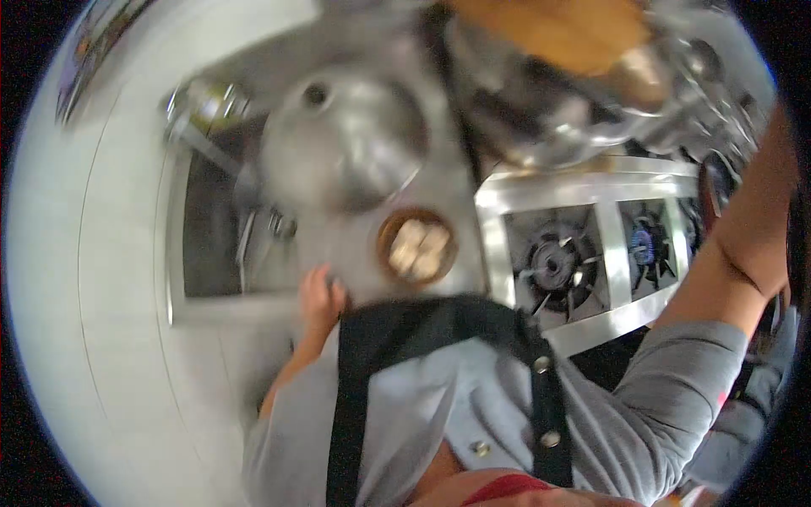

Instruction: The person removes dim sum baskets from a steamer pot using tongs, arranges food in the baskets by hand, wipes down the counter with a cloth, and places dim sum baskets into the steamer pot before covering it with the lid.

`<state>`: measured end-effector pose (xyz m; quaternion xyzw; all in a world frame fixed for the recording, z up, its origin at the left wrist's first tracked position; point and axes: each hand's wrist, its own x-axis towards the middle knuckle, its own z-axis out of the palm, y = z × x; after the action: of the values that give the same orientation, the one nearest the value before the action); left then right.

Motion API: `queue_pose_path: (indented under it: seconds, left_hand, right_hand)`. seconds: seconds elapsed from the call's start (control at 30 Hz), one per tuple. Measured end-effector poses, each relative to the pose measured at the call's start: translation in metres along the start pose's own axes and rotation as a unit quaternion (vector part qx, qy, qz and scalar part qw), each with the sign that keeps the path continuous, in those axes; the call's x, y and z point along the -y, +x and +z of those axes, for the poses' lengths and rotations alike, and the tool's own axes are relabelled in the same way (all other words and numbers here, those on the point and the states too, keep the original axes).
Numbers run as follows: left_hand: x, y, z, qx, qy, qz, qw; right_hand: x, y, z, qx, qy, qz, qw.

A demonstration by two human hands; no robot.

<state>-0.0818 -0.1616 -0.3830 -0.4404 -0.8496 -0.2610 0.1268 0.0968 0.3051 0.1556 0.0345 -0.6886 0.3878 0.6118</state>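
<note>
My left hand (323, 297) rests at the front edge of the steel counter, its fingers apart and somewhat blurred. It appears to hold nothing, though a small grey spot shows between finger and thumb. To its right on the counter stands a round brown bowl (385, 253) with several pale, whitish pieces (420, 249) inside. Behind the bowl is a large domed metal vessel (346, 139), perhaps an upturned bowl or lid, with a dark round spot near its far side. My right arm (743, 237) reaches out past the stove at the right; its hand is outside the picture.
A gas stove (612, 228) adjoins the counter; one burner (644, 243) shows a blue flame. Large metal pots (541, 118) stand behind it, a blurred orange-brown shape (566, 29) above them. Left lies a sink (211, 228) with a tap (207, 144). Someone's dark clothing (739, 422) shows at right.
</note>
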Motion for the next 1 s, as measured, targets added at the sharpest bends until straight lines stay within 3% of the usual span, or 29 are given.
queue_pose_path:
  seconds: [0.03, 0.17, 0.23, 0.27, 0.3, 0.37, 0.4, 0.43, 0.47, 0.5, 0.53, 0.6, 0.67, 0.7, 0.87, 0.93, 1.0]
  left_hand:
    - [-0.001, -0.001, 0.001, -0.034, -0.001, 0.02, 0.999]
    - [0.007, -0.003, -0.012, -0.066, -0.077, -0.05, 0.994]
    - [0.017, 0.0, -0.023, -0.135, -0.202, -0.118, 0.963]
    - [0.021, 0.0, -0.032, -0.138, -0.208, -0.114, 0.962]
    - [0.026, -0.002, -0.045, -0.155, -0.195, -0.169, 0.954]
    - [0.043, -0.01, -0.061, -0.177, -0.216, -0.245, 0.928]
    - [0.054, -0.015, -0.068, -0.182, -0.25, -0.267, 0.913]
    - [0.063, -0.02, -0.073, -0.18, -0.258, -0.278, 0.908]
    - [0.072, -0.025, -0.077, -0.178, -0.265, -0.288, 0.903]
    - [0.08, -0.031, -0.078, -0.184, -0.285, -0.284, 0.897]
    - [0.088, -0.036, -0.076, -0.19, -0.303, -0.282, 0.89]
    - [0.102, -0.048, -0.069, -0.161, -0.301, -0.294, 0.893]
    - [0.086, -0.041, -0.078, -0.125, -0.302, -0.296, 0.897]
    - [0.078, -0.037, -0.08, -0.089, -0.291, -0.31, 0.9]
    - [0.078, -0.035, -0.056, -0.06, -0.306, -0.269, 0.911]
    - [0.078, -0.033, -0.045, -0.054, -0.288, -0.23, 0.928]
    - [0.07, -0.027, -0.039, -0.053, -0.286, -0.224, 0.93]
  right_hand:
    - [-0.004, -0.004, 0.012, 0.001, 0.001, 0.008, 1.0]
    - [0.003, -0.037, 0.064, 0.008, 0.029, 0.033, 0.999]
    - [0.014, -0.063, 0.089, 0.01, 0.046, 0.045, 0.998]
    - [0.02, -0.082, 0.101, 0.011, 0.054, 0.056, 0.997]
    - [0.023, -0.098, 0.111, 0.014, 0.063, 0.067, 0.996]
    - [-0.015, -0.171, 0.12, -0.019, 0.16, 0.174, 0.971]
    - [0.058, -0.211, 0.207, -0.054, 0.054, 0.061, 0.995]
    - [0.018, -0.223, 0.173, 0.213, 0.265, 0.134, 0.931]
    - [0.039, -0.251, 0.207, 0.155, 0.152, 0.125, 0.968]
    - [0.031, -0.276, 0.217, 0.124, 0.26, 0.252, 0.924]
    - [0.043, -0.29, 0.225, 0.119, 0.215, 0.316, 0.916]
    - [0.032, -0.327, 0.233, 0.154, 0.174, 0.359, 0.904]
    - [0.0, -0.376, 0.248, 0.172, 0.161, 0.338, 0.911]
    - [0.014, -0.372, 0.25, 0.186, 0.18, 0.408, 0.875]
    - [-0.009, -0.401, 0.245, 0.256, 0.155, 0.313, 0.901]
    - [-0.017, -0.403, 0.241, 0.248, 0.226, 0.307, 0.891]
    - [-0.017, -0.386, 0.226, 0.311, 0.254, 0.33, 0.854]
